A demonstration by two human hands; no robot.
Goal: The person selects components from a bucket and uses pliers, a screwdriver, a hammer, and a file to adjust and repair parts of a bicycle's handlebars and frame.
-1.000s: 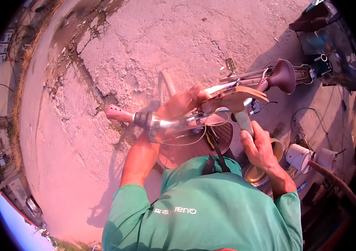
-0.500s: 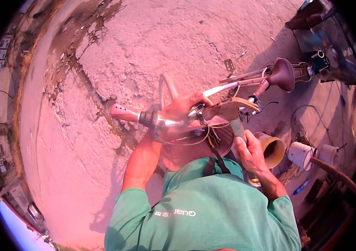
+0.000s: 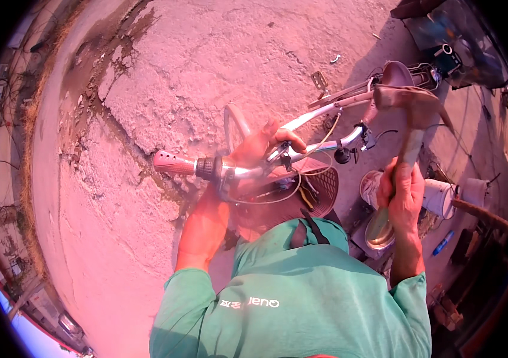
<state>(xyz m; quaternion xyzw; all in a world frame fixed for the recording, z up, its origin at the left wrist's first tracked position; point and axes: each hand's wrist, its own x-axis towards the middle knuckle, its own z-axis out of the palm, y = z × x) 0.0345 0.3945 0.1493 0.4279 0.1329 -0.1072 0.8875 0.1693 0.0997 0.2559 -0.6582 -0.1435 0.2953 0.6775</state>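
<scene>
A bicycle's silver handlebar (image 3: pixel 245 173) lies across the middle, with a reddish-brown grip (image 3: pixel 173 162) at its left end. My left hand (image 3: pixel 259 146) is closed round the bar beside the brake lever mount, thumb and fingers curled over it. Off to the right, my right hand (image 3: pixel 405 192) grips a hammer (image 3: pixel 410 110) by its pale handle. The hammer's dark, slightly blurred head is up, apart from the handlebar, and covers part of the right grip and saddle (image 3: pixel 396 73). A front basket (image 3: pixel 324 194) sits just below the bar, with cables looping over it.
Beyond the bicycle lies cracked concrete ground (image 3: pixel 206 65). At right stand white buckets (image 3: pixel 439 198) and a wooden pole (image 3: pixel 489 221); a blue object (image 3: pixel 443 243) lies nearby. A dark vehicle-like shape (image 3: pixel 460 48) stands at the upper right.
My right hand has carried the hammer up and to the right, away from the handlebar. My left hand has stayed on the bar, its fingers shifted slightly. The bar's right part now shows.
</scene>
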